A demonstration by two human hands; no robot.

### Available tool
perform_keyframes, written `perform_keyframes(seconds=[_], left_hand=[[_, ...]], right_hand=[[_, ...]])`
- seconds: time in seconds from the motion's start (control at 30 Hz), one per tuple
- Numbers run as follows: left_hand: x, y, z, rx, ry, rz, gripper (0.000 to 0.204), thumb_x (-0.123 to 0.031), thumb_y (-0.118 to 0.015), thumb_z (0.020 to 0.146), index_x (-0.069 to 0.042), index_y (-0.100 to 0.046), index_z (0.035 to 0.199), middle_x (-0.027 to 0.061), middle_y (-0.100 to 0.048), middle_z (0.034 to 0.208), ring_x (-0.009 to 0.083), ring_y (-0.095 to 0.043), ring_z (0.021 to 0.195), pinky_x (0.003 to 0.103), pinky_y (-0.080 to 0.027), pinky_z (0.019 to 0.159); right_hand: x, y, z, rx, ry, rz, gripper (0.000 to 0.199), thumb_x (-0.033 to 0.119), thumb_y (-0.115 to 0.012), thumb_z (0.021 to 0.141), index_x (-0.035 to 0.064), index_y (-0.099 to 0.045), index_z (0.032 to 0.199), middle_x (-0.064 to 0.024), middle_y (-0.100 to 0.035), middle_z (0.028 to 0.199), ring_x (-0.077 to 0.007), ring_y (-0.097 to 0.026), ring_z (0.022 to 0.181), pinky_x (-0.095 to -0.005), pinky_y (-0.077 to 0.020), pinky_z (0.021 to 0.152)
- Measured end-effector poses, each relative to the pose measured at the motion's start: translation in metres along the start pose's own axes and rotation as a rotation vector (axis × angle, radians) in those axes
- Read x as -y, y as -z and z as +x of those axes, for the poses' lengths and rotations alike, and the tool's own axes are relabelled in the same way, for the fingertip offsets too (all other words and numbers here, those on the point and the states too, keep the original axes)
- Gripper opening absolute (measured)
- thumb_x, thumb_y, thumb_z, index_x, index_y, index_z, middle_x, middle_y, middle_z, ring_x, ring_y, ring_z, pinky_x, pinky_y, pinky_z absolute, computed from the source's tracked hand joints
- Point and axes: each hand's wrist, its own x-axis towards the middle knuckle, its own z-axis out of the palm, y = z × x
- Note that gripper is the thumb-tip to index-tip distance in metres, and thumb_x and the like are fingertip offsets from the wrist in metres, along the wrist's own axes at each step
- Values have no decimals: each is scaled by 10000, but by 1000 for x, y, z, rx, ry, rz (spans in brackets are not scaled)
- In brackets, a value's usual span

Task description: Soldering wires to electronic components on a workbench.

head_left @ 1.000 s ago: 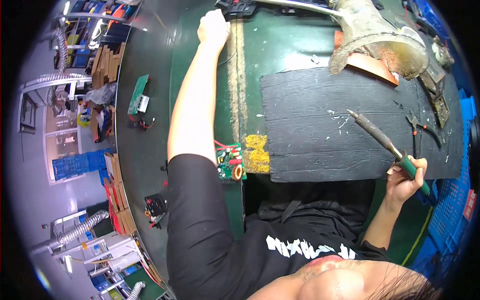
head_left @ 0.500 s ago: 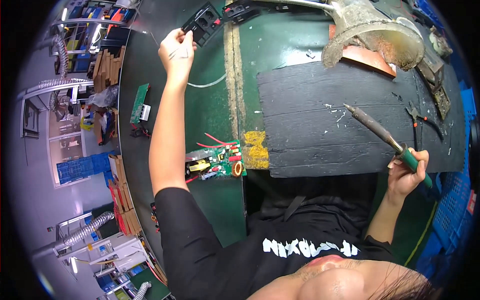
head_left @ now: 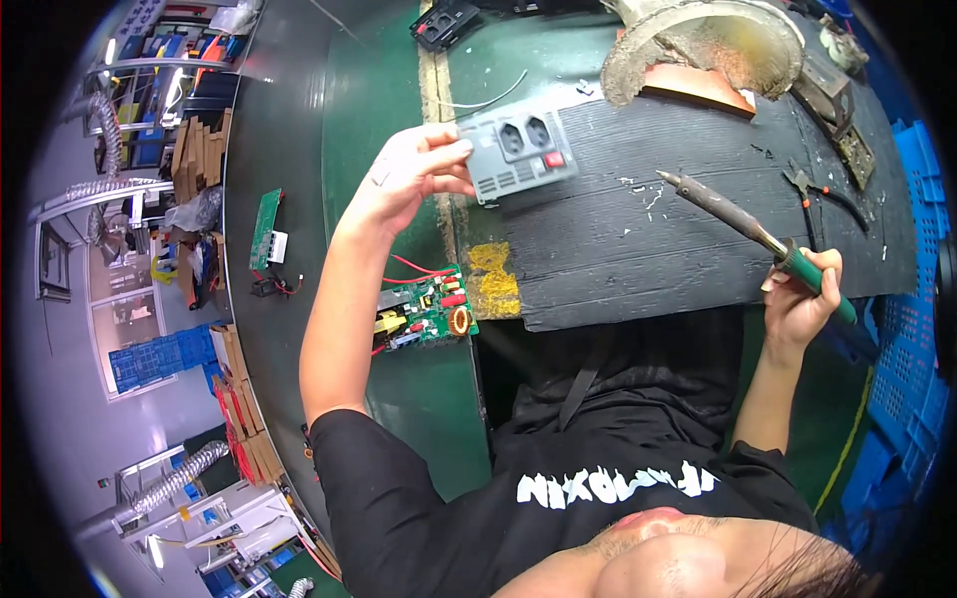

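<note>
My left hand [head_left: 411, 177] grips the left end of a socket panel [head_left: 498, 174], a dark plate with two outlets, a red switch and vent slots. The panel is raised over the left edge of the black work mat [head_left: 618, 259]. In my right hand [head_left: 800, 304] is a soldering iron [head_left: 733, 219], held by its green handle, its tip angled up and left above the mat. Below my left wrist lies a green circuit board [head_left: 439, 307] with a copper coil, yellow transformer and red wires.
A crusted metal hood [head_left: 698, 50] stands at the far side above an orange block [head_left: 703, 92]. Cutting pliers [head_left: 812, 194] rest on the mat's right. Another socket panel [head_left: 444, 25] lies at the back; a second circuit board [head_left: 266, 229] sits left. Blue crates [head_left: 902, 369] border the right.
My left hand has brought the socket panel from the back of the table, nearer and to the right, over the mat's edge. My right hand still holds the soldering iron.
</note>
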Motion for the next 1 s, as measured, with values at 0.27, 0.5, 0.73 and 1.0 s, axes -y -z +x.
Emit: perform_keyframes(seconds=[0.27,0.5,0.73,1.0], left_hand=[[8,-38,46,182,370,-21,234,-123,-632,840,-11,-608,1044,23,-537,683,91,-497,535,242,-494,501],[8,-51,77,-13,348,-231,81,-83,-550,878,-11,-559,845,58,-566,696,116,-520,552,206,-403,440],[15,-55,102,-25,379,-493,130,-88,-482,916,-24,-543,821,41,-550,685,117,-495,542,213,-399,445],[-1,-54,66,-147,163,-26,224,-247,-563,878,-27,-544,915,69,-607,732,102,-514,509,224,-448,467]], right_hand=[[1,2,0,12,10,1,261,320,-426,924,62,-454,904,-155,-591,746,-192,-561,538,-279,-493,445],[1,1,1,5,14,20,249,326,-421,928,82,-422,876,-146,-569,735,-189,-554,547,-273,-489,438],[1,0,1,-23,21,34,246,329,-423,929,88,-430,880,-140,-568,755,-177,-555,593,-272,-485,442],[-1,1,3,21,29,60,253,338,-433,927,90,-433,877,-145,-576,759,-165,-538,593,-261,-466,435]])
